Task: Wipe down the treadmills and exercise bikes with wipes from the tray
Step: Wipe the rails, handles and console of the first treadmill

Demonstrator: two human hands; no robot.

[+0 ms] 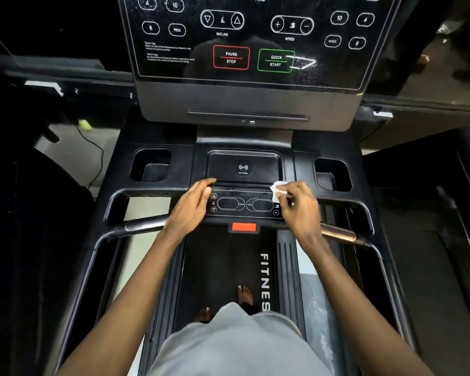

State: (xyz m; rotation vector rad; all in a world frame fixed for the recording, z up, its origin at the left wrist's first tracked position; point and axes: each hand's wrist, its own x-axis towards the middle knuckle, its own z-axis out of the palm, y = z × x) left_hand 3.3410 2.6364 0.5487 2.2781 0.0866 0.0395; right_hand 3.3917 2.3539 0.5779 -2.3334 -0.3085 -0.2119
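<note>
**The treadmill's black surface and what is on it**

The treadmill [244,137] has a black surface [301,164] below the big screen [255,36]. In the middle is a flat tray [243,158] with a small charging sign. There is a deep cup hole on the left [151,165] and another on the right [333,173]. Near the front edge is a thin button strip [243,204]. The left hand [193,202] rests on the strip's left end. A small white wipe [276,187] lies on its right end, pinched by the fingers [289,195] of the right hand [299,204]. Just below the strip sits a red tab [244,227]. Lower down, two bare feet [244,294] stand on the dark belt [223,267].
</note>
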